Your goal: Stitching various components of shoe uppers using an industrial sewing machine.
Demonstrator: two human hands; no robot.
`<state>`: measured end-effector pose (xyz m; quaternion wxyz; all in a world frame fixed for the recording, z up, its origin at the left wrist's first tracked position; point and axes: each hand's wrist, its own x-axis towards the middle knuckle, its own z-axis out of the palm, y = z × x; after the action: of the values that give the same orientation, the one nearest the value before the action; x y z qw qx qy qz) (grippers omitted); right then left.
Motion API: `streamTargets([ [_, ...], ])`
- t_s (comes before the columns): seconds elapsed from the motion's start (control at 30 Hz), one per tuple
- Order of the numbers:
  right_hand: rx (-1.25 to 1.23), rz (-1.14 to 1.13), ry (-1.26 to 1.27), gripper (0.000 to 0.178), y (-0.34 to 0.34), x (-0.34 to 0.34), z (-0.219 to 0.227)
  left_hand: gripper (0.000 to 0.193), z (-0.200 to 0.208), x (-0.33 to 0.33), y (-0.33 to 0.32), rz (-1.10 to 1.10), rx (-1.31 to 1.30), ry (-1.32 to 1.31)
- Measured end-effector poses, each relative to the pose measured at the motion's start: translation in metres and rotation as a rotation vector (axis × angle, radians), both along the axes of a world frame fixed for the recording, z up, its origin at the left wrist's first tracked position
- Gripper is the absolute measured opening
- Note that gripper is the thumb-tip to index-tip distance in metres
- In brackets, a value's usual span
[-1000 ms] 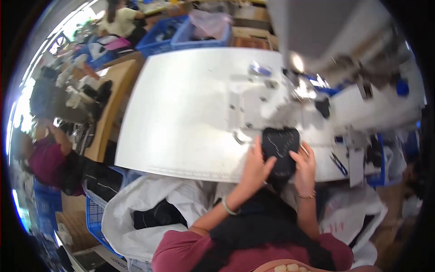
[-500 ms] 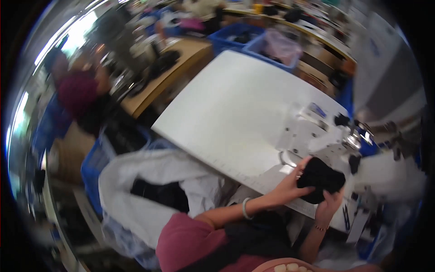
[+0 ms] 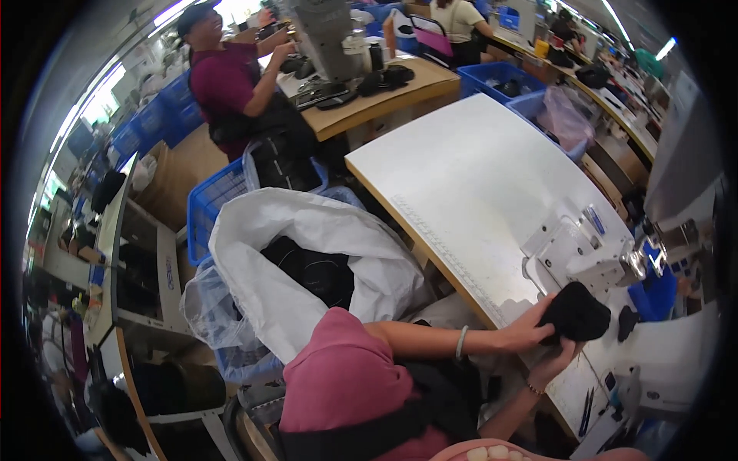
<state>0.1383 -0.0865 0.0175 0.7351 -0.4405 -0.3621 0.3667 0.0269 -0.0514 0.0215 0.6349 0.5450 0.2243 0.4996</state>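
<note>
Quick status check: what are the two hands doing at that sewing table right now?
Left hand and right hand both grip the black cloth piece. Cloth at white table's near edge, beside sewing machine. Nothing blocking.

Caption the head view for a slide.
Both hands, left hand and right hand, grip black fabric piece at white table.

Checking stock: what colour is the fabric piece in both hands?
Black fabric piece, clearest in the head view.

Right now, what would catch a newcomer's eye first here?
Probably the big white table across the middle, with both hands at its near edge: the left hand and right hand grip a black fabric piece. To the left, a white sack gapes open over dark cloth.
</note>
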Motion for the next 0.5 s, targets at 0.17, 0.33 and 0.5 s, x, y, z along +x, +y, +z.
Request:
streamTargets([
  [0.17, -0.003, -0.123, 0.036, 0.054, 0.009, -0.017, -0.003, 0.073, -0.009, 0.002, 0.003, 0.128, -0.140, 0.004],
  [0.33, -0.117, -0.062, -0.030, 0.045, -0.015, -0.008, 0.019, 0.057, 0.025, -0.013, 0.002, -0.017, -0.131, 0.002],
  [0.5, -0.366, -0.037, -0.292, 0.044, -0.016, -0.005, 0.017, 0.075, 0.024, -0.048, 0.014, 0.112, 0.074, 0.515],
])
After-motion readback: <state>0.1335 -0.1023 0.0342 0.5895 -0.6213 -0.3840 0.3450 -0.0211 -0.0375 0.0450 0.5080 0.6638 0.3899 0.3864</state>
